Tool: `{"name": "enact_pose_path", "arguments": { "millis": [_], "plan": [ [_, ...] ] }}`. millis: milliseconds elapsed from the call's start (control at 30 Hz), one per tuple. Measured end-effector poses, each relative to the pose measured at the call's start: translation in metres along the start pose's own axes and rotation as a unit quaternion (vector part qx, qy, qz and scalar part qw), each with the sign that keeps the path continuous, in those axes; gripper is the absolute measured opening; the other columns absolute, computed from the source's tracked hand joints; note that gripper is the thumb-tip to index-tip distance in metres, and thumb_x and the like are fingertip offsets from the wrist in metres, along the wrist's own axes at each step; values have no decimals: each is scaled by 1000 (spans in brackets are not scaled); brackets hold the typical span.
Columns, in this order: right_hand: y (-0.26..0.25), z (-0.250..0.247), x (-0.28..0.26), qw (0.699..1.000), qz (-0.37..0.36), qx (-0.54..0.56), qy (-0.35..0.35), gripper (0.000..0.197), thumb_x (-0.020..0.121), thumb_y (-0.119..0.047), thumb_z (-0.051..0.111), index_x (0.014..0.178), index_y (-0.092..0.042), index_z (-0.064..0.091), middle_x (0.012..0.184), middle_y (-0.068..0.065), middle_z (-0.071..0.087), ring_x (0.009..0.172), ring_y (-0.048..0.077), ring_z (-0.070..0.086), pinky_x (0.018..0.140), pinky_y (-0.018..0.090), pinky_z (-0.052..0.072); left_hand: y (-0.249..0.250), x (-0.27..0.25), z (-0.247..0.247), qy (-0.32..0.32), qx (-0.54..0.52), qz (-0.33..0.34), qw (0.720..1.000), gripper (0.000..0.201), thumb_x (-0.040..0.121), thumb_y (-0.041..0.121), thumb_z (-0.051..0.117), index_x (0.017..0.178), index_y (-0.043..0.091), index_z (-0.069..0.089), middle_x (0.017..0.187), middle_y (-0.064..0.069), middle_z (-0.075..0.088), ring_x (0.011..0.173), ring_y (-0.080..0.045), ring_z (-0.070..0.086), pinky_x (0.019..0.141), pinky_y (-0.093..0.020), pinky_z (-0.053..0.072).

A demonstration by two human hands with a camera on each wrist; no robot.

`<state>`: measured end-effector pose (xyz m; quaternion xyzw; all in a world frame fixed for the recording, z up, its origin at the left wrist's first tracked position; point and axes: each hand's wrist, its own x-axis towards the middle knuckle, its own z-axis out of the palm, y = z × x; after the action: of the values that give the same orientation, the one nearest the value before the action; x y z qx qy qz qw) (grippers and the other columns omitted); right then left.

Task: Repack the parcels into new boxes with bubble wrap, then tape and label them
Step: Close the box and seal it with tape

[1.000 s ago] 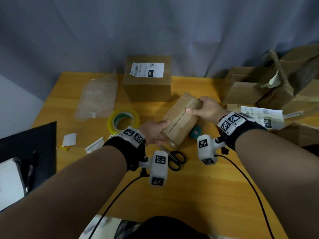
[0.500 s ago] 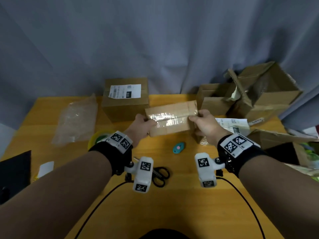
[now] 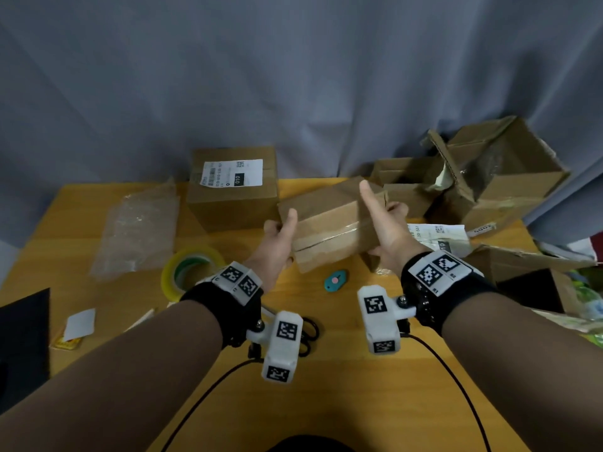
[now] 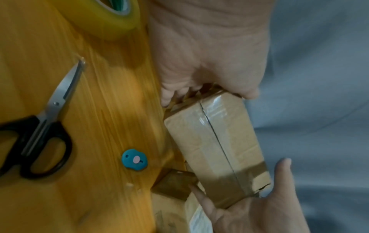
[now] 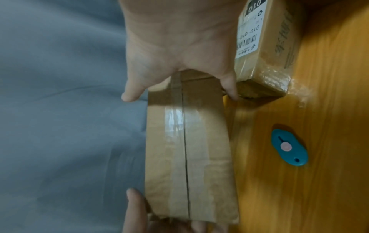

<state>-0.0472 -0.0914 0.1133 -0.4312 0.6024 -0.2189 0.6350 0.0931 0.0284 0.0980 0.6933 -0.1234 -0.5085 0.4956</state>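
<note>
A small brown cardboard box (image 3: 329,223) with a clear-taped seam hangs tilted above the yellow table (image 3: 326,402), its right end higher. My left hand (image 3: 280,236) grips its left end, thumb on the near face. At the other end my right hand (image 3: 385,223) holds it with the thumb pointing up. The left wrist view shows the box (image 4: 215,145) spanning from my left hand (image 4: 209,55) to my right hand (image 4: 259,205). In the right wrist view my right hand (image 5: 179,39) straddles the end of the box (image 5: 187,149).
A sealed labelled box (image 3: 233,190) stands at the back, bubble wrap (image 3: 137,230) and a tape roll (image 3: 192,272) to its left. A blue cutter (image 3: 336,280) and scissors (image 3: 308,334) lie under my hands. Torn open boxes (image 3: 499,177) and a labelled parcel (image 5: 263,47) crowd the right.
The small box has come up off the table in both hands and been turned, so its taped seam faces me. Its right end has since tipped upward.
</note>
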Motion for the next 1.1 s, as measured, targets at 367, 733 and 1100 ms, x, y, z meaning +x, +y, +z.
{"name": "enact_pose_path", "arguments": {
  "millis": [367,733,1100],
  "plan": [
    [-1,0,-3,999,28,-21,-15,63,67,-52,76,120,-28,50,119,2,51,108,27,49,93,54,48,19,2,-10,7,-30,-19,999,37,86,32,57,119,15,52,116,-11,58,105,-26,55,94,-45,47],
    [1,-1,-23,982,80,-135,-104,50,77,-75,51,87,-26,49,95,3,58,87,22,57,80,37,55,24,-2,-38,-86,203,85,972,78,70,68,65,129,22,45,125,11,57,111,-8,56,97,-31,44],
    [27,30,-21,945,-96,-308,-49,57,90,-64,41,74,-11,56,61,7,60,54,20,58,50,27,45,9,0,-64,147,354,154,911,59,96,52,36,90,2,66,90,-12,67,86,-27,63,79,-40,52]
  ]
}}
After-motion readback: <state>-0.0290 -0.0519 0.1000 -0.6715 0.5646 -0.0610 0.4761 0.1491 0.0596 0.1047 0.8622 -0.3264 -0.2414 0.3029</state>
